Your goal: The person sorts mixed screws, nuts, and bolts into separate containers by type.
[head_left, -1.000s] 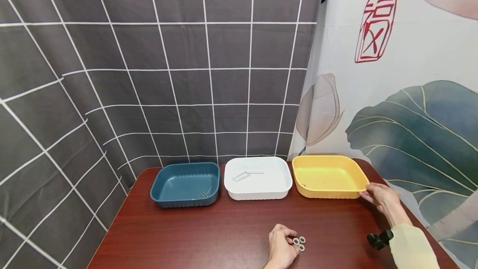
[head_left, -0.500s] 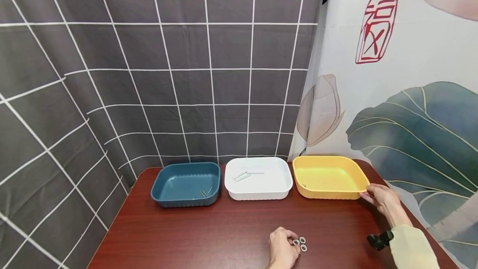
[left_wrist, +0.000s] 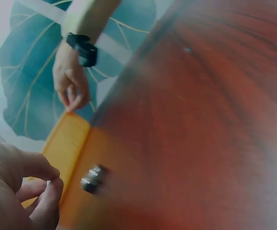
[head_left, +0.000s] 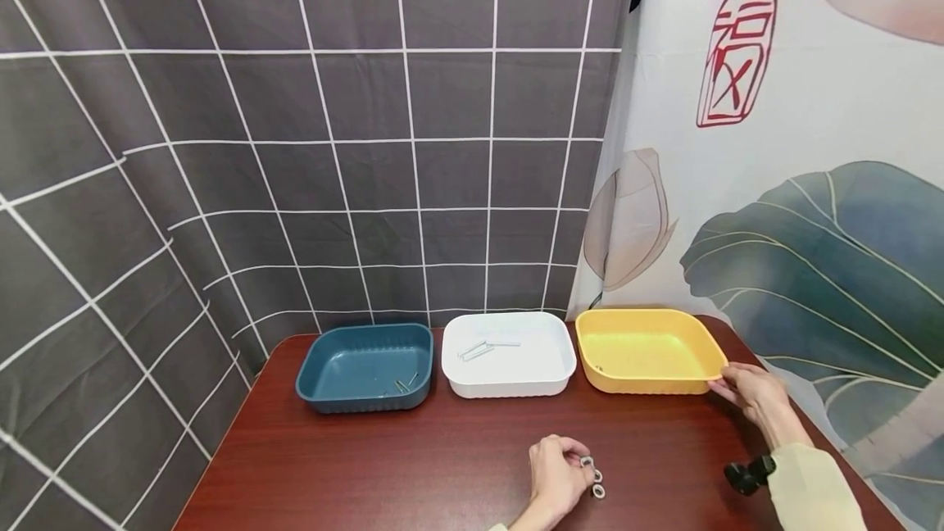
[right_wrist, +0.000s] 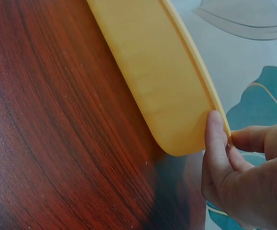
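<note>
In the head view my left hand (head_left: pixel 556 478) is over the front of the table. Its thumb and a finger pinch a small silver ring-shaped nut (head_left: pixel 586 461). Two more nuts lie on the wood just right of the hand, the nearer one (head_left: pixel 598 492) fully visible; in the left wrist view these nuts (left_wrist: pixel 93 179) are blurred. Only a bright speck of the pinched nut shows between the fingertips there. My right hand (right_wrist: pixel 246 167) grips the right rim of the yellow tray (right_wrist: pixel 153 81), thumb on one side and fingers on the other.
Left of the yellow tray stands a white tray (head_left: pixel 509 388) with several paper clips (head_left: pixel 478 350). A blue tray (head_left: pixel 347 371) farther left holds a few thin brass-coloured pieces (head_left: pixel 403 386). Curtains (head_left: pixel 369 187) hang behind the table (head_left: pixel 369 474).
My left hand has shifted slightly up, and the pinched nut has come away from its place beside the other two. The right hand stays on the yellow tray's rim.
</note>
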{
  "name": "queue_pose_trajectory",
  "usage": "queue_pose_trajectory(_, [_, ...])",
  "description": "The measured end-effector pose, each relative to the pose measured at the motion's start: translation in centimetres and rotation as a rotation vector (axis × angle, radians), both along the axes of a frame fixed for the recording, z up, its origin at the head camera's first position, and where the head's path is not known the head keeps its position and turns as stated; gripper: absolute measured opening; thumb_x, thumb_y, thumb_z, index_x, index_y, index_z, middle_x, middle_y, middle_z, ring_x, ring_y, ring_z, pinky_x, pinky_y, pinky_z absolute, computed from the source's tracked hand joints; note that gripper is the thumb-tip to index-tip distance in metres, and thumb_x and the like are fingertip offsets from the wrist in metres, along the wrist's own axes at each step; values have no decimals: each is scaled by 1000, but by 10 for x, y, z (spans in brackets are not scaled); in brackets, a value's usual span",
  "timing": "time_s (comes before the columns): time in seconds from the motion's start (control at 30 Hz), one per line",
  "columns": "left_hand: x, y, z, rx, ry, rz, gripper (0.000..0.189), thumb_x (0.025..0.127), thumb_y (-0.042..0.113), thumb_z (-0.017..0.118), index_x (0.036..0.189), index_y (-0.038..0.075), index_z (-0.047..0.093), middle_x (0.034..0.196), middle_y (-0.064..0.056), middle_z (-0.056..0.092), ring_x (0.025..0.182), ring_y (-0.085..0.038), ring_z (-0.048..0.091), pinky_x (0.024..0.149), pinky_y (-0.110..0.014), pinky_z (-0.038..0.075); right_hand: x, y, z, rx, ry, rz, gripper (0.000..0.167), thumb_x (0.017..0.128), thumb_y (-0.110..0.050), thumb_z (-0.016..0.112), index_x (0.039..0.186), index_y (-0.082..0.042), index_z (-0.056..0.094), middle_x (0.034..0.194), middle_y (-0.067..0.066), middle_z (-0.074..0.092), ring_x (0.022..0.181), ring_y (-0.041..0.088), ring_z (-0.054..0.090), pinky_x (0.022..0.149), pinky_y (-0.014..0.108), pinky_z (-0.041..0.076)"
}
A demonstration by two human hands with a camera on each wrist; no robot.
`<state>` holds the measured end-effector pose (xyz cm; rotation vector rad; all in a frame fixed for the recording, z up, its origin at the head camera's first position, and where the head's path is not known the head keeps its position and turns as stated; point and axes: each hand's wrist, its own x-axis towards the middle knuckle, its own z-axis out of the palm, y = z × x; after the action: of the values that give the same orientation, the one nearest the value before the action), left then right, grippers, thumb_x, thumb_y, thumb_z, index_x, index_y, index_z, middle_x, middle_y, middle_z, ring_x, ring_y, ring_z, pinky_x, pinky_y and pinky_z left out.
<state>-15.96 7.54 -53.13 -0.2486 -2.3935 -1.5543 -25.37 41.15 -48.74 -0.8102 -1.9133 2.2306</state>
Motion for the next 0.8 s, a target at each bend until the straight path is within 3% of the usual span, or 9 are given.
queue_pose_trajectory(0.17, [-21, 7, 19, 7, 37, 20, 17, 62, -3, 79, 70, 12, 77, 59, 15, 59, 56, 7, 49, 57, -15, 47, 0, 0, 2, -1, 5, 5, 53, 100, 2, 49, 142, 21, 23, 71, 2, 60, 59, 15, 70, 67, 29, 62])
queue_pose_trajectory(0.37, [-52, 21, 41, 112, -19, 58, 16, 64, -4, 79, 71, 11, 77, 58, 13, 58, 57, 4, 49, 58, -17, 47, 1, -2, 2, -3, 7, -10, 43, 99, 4, 50, 135, 19, 32, 73, 3, 58, 59, 15, 68, 67, 31, 63])
queue_pose_trajectory(0.47, [-65, 31, 48, 153, -26, 84, 13, 64, -4, 78, 70, 8, 77, 57, 11, 59, 56, 2, 50, 56, -16, 46, 2, 0, 2, -4, 13, -4, 46, 99, 4, 50, 137, 21, 30, 72, 3, 59, 59, 15, 69, 66, 30, 63])
queue_pose_trajectory(0.8, [-92, 61, 54, 122, -14, 196, 15, 63, -2, 80, 61, 11, 73, 53, 12, 55, 55, -2, 50, 53, -17, 46, 3, 1, 1, -26, 25, 33, 46, 100, 2, 49, 137, 21, 30, 72, 4, 62, 62, 17, 71, 68, 30, 62])
